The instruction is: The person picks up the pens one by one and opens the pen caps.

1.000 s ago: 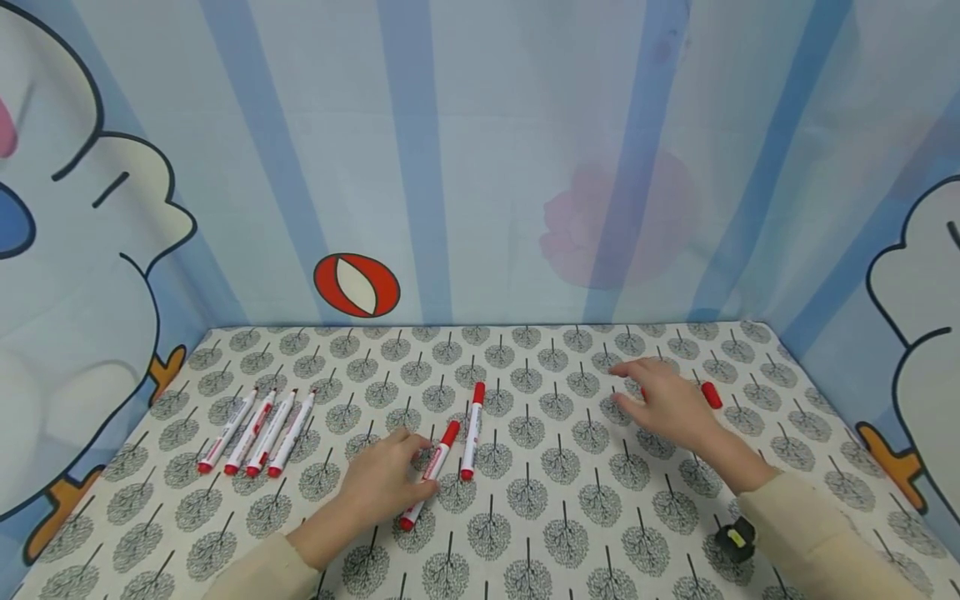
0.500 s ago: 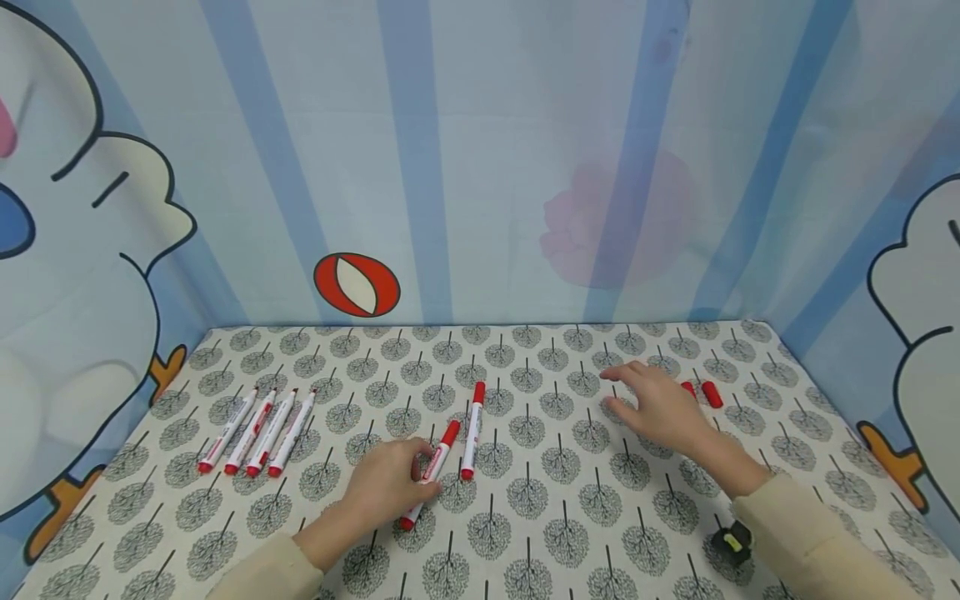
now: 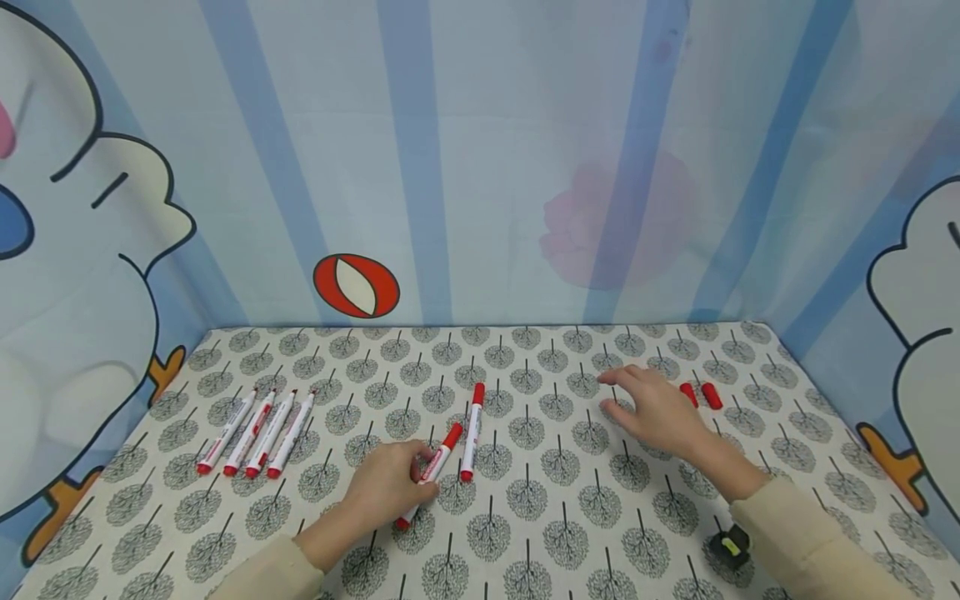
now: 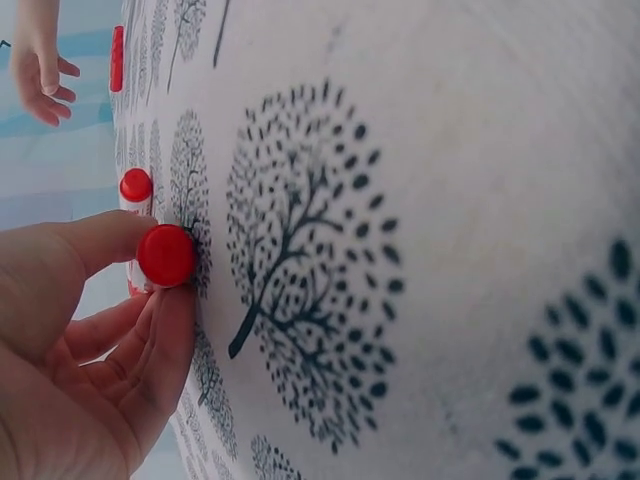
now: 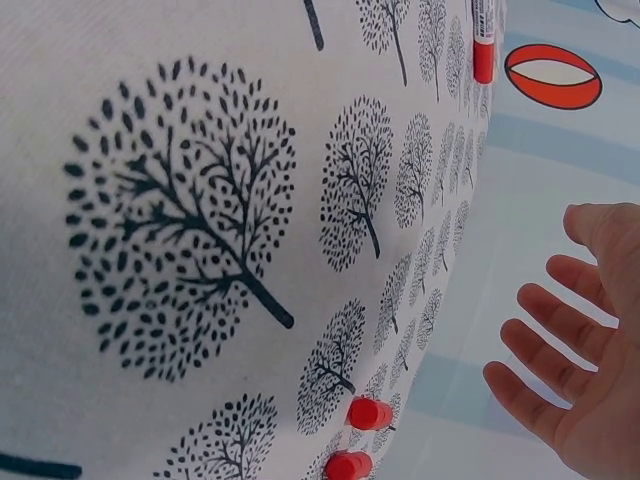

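Observation:
My left hand [image 3: 386, 485] pinches a white marker with a red cap [image 3: 435, 467] between thumb and fingers, low over the cloth. In the left wrist view its red end [image 4: 167, 255] faces the camera. Just right of it lies a second capped marker [image 3: 473, 437], apart from my fingers. My right hand [image 3: 654, 408] hovers over the right half of the table with fingers spread and nothing in it. Beside that hand, two loose red caps [image 3: 712, 396] lie on the cloth; they show low in the right wrist view too.
Several uncapped markers [image 3: 258, 433] lie side by side at the left, tips pointing away. The table wears a white cloth [image 3: 525, 533] printed with trees. A patterned curtain [image 3: 487, 167] stands behind it. A small black device [image 3: 729, 546] sits by the right cuff.
My left fingers have closed on the marker, which has shifted very slightly. My right hand has drifted a little left, uncovering the second loose cap.

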Motion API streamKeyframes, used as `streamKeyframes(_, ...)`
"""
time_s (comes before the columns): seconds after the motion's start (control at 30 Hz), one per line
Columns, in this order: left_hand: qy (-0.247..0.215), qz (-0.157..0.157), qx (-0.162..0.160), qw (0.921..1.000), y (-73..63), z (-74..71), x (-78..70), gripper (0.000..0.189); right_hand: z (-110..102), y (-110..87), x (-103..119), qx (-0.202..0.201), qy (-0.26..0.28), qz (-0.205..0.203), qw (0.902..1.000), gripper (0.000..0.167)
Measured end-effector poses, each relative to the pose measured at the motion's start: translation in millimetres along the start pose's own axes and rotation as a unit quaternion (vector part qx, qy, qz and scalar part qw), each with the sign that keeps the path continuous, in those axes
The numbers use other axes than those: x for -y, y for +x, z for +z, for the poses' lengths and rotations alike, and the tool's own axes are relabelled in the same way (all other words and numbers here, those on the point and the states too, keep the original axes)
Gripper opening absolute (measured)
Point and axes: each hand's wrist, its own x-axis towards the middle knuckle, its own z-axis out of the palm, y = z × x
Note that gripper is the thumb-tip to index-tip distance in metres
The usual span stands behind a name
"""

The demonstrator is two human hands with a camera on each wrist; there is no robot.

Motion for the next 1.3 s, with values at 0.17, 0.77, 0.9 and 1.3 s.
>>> streamKeyframes(0.17, -0.011, -0.005, 0.002, 0.9999, 0.7, -0.6, 3.7, 0.034, 1.8, -0.2, 0.9, 0.002, 0.000, 0.002, 1.0000, 0.035)
streamKeyframes(0.77, 0.030, -0.001, -0.086, 0.9958, 11.6, -19.6, 4.0, 0.024, 4.2, 0.4, 9.1, 0.000, 0.008, 0.000, 1.0000, 0.033)
streamKeyframes(0.9, 0.042, 0.017, -0.100, 0.9940, 13.3, -24.2, 1.6, 0.023, 4.6, 2.5, 13.5, 0.000, 0.019, -0.009, 0.9998, 0.033)
streamKeyframes(1.3, 0.050, 0.039, -0.102, 0.9928, 19.0, -32.2, -8.6, 0.024, 9.5, 7.4, 25.8, -0.002, 0.027, -0.023, 0.9994, 0.035)
